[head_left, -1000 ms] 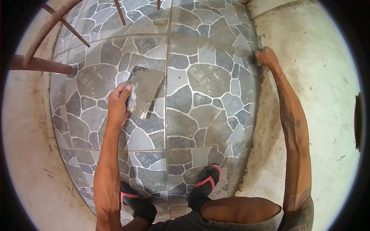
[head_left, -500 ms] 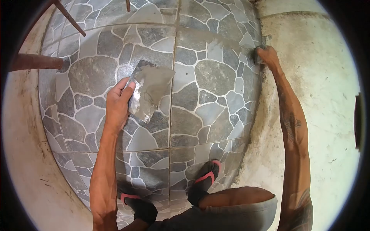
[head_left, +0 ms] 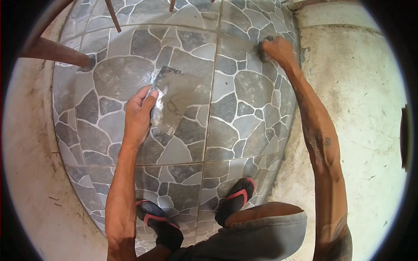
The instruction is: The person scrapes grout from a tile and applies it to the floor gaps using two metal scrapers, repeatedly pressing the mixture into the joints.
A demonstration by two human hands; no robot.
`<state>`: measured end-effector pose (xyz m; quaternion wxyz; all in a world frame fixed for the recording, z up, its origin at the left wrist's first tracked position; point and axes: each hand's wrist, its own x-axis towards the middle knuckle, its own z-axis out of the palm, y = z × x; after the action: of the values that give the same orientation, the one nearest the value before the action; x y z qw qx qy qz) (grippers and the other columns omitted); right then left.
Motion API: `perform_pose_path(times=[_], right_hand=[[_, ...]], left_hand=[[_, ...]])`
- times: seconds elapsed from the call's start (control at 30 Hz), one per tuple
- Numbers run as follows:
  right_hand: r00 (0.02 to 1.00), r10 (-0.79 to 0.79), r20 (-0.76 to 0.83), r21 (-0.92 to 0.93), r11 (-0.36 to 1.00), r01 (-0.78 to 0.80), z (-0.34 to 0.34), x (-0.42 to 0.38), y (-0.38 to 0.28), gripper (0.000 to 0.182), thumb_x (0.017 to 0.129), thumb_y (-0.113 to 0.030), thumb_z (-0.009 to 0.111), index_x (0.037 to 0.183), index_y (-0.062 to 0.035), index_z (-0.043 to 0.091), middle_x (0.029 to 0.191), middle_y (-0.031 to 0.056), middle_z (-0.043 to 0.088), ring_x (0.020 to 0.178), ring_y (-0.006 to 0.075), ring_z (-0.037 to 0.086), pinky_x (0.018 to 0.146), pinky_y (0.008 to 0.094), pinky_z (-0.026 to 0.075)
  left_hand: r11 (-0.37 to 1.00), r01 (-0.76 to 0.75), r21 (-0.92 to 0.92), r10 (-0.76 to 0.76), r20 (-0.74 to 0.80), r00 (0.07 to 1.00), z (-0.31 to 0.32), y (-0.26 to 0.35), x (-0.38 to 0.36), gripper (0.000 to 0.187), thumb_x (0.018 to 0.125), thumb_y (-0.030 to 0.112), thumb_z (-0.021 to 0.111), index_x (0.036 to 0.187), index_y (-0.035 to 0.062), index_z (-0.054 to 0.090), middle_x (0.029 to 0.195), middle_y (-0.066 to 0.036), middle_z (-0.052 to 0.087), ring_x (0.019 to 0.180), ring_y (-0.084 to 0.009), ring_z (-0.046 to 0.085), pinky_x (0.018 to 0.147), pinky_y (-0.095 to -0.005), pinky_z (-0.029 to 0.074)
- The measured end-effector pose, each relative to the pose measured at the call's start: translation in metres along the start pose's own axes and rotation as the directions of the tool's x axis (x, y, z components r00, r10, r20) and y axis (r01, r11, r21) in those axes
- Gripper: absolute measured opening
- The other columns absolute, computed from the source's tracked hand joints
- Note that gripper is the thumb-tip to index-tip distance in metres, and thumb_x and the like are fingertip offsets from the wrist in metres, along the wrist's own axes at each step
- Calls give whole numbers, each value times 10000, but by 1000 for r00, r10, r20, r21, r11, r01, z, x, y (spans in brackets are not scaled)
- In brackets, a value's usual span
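My left hand [head_left: 140,114] grips the edge of a flat metal plate [head_left: 167,102] that carries a smear of wet grey paste [head_left: 180,93]. The plate is held above the stone-patterned tile floor [head_left: 252,89], left of a long tile joint. At the upper right, my right hand [head_left: 278,50] is closed round a small dark tool [head_left: 264,48], whose shape is blurred. This tool is over the tiles near the right wall, beside a smeared grey patch [head_left: 237,42] on the floor.
Brown furniture legs [head_left: 65,52] stand at the upper left. A stained pale wall [head_left: 348,108] runs along the right, another [head_left: 28,130] along the left. My feet in dark socks and red-strapped sandals [head_left: 237,195] are on the tiles below.
My right hand has moved left with its tool, away from the foot of the right wall and over the tiles. The view has shifted slightly, and my left hand still holds the plate.
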<state>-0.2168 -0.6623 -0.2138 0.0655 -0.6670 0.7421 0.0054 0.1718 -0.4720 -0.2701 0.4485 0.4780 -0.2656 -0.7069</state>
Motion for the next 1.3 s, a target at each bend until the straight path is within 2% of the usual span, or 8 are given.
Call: perform_pose_path(times=[0.4,0.5,0.73,0.83,0.93,1.03,1.13,1.3], right_hand=[[960,-253,119,47,967,249,2,-1,-138,418,742,-314,626,919,55,711,970,251,704,858,402,692,777,435,575],[919,-210,335,798,581,-158,1,-26,-128,412,854,-276,646,1103,52,659,1097,217,672,978,308,679,775,403,612],[782,-429,452,884,333,-328,-44,-98,-96,481,887,-238,684,1247,61,575,1089,113,658,929,167,647,775,338,581],[793,-490,362,908,377,-182,-66,-130,-77,480,886,-227,685,1282,21,575,1098,87,667,922,145,638,773,312,548],[853,-399,337,655,750,92,-124,-187,-77,461,897,-182,648,1319,-17,563,1097,81,679,922,155,638,807,308,537],[849,-527,-45,657,624,423,-115,-229,-59,534,829,-82,629,1352,-27,533,1213,151,648,1087,262,647,925,354,513],[630,-655,-417,475,434,765,-90,-245,-36,642,743,30,622,1371,-34,504,1358,190,553,1253,334,550,1046,388,448],[508,-736,-448,243,446,861,-89,-271,-19,641,735,71,639,1353,-40,508,1423,204,490,1312,368,490,1094,507,400]], left_hand=[[988,-135,79,141,-79,987,-1,23,-11,358,989,165,561,1265,-63,567,1080,-54,670,913,-85,619,812,-235,488],[987,-140,85,149,-109,983,0,20,-17,354,995,161,549,1278,-53,546,1102,-57,661,933,-98,626,821,-240,497],[998,-59,-34,52,-173,984,5,3,-45,277,1017,158,479,1247,6,509,987,-58,642,821,-110,645,697,-255,531],[992,-27,-125,10,-133,991,31,3,-45,274,1026,151,455,1259,14,501,1027,-57,637,841,-124,647,674,-276,557],[982,-10,-191,-11,-108,994,74,9,-46,270,1031,139,438,1257,7,504,1029,-64,639,810,-137,645,631,-287,556],[955,-24,-295,29,13,999,106,14,-44,289,1031,122,426,1285,-2,488,1038,-77,641,803,-146,647,626,-285,553],[949,8,-316,24,97,995,135,12,-43,309,1026,114,425,1314,14,471,1050,-99,646,812,-174,667,613,-322,565],[916,29,-401,22,121,992,180,24,-58,340,1019,85,413,1349,9,451,1134,-113,622,942,-186,655,724,-335,575]])
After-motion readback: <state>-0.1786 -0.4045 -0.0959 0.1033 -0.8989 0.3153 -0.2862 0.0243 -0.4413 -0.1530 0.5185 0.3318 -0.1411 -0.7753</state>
